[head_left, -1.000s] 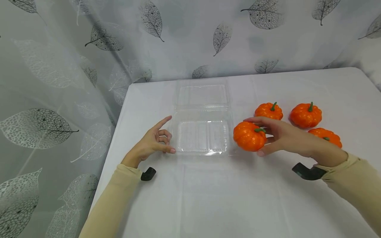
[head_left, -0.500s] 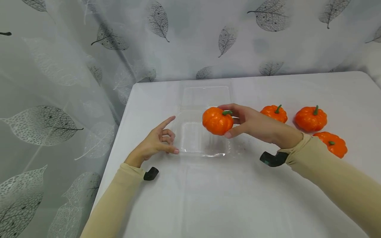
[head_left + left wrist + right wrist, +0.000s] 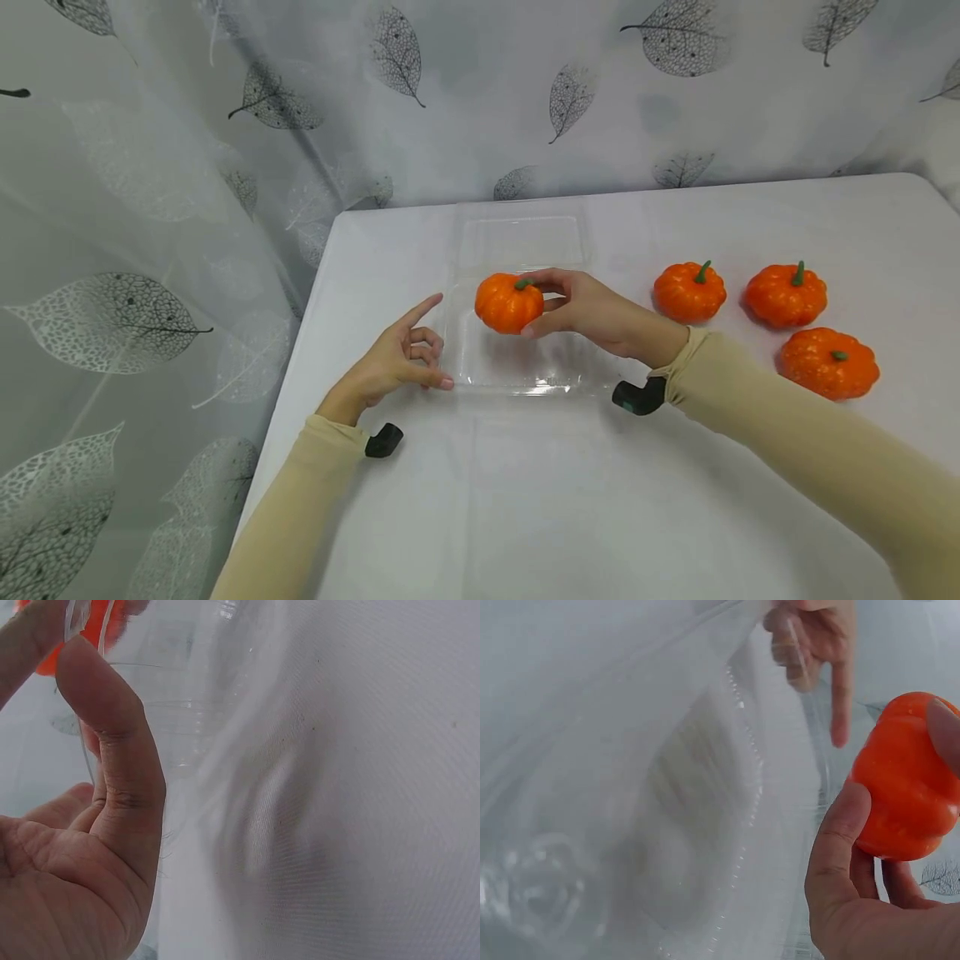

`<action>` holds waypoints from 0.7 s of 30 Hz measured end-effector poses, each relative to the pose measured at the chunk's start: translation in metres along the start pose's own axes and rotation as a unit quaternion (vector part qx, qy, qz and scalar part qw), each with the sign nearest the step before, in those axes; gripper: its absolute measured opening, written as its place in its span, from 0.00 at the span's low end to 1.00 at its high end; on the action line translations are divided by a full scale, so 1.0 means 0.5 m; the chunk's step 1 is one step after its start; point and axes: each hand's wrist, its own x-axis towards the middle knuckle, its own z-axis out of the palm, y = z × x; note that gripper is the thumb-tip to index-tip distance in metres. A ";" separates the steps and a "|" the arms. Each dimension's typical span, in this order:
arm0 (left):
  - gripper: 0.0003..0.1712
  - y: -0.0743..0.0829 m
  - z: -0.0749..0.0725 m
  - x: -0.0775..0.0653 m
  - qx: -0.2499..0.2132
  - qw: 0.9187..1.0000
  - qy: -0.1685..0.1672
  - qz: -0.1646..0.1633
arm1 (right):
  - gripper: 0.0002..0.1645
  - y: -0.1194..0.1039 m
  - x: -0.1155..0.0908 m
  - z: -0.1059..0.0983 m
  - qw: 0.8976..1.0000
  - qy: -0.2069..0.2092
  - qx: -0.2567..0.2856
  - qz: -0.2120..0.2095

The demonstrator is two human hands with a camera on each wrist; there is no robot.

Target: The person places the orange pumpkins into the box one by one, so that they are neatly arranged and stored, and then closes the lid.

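Note:
My right hand (image 3: 596, 318) grips a small orange pumpkin (image 3: 501, 305) with a green stem, thumb on the near side and fingers behind. The pumpkin is held over the base of a clear plastic clamshell box (image 3: 480, 368), whose lid (image 3: 525, 235) lies folded back behind it. In the right wrist view the pumpkin (image 3: 904, 776) shows between thumb and fingers, above the clear wall. At the box's left side rests my left hand (image 3: 386, 362), index finger and thumb stretched along it, the other fingers bent. The left thumb (image 3: 120, 742) is right at the box edge.
To the right on the white-covered table (image 3: 570, 500) sit three more orange pumpkins: one near the box (image 3: 686, 293), one farther right (image 3: 783, 298) and one in front (image 3: 825, 367). A leaf-patterned curtain (image 3: 480, 108) hangs behind and along the left.
My right hand has carried the pumpkin leftward from beside the box to over its base. The three other pumpkins now show fully. My left hand has stayed at the box's left side.

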 end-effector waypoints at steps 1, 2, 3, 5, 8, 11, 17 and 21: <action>0.72 -0.001 0.000 0.000 -0.001 1.000 0.000 0.001 | 0.47 0.002 0.004 0.003 1.000 0.004 -0.012 0.000; 0.72 -0.001 0.001 0.000 0.000 1.000 0.000 0.001 | 0.47 0.004 0.006 0.005 1.000 0.009 -0.028 -0.002; 0.72 -0.002 0.001 0.000 -0.001 1.000 0.000 0.001 | 0.47 0.006 0.009 0.007 0.999 0.015 -0.044 -0.004; 0.72 -0.002 0.001 0.001 -0.001 1.000 0.000 0.000 | 0.48 0.009 0.011 0.009 0.996 0.027 -0.086 -0.010; 0.72 -0.002 0.001 0.001 0.001 1.000 -0.001 -0.002 | 0.48 0.012 0.012 0.011 0.988 0.036 -0.146 -0.027; 0.72 -0.001 0.001 0.001 0.002 1.000 -0.001 -0.001 | 0.47 0.014 0.013 0.012 0.977 0.039 -0.204 -0.039; 0.72 0.001 0.000 0.001 0.001 1.000 -0.004 0.004 | 0.47 0.013 0.013 0.012 0.950 0.036 -0.307 -0.040; 0.72 -0.001 0.000 0.000 0.000 1.000 -0.003 0.005 | 0.47 0.013 0.013 0.012 0.935 0.023 -0.352 -0.015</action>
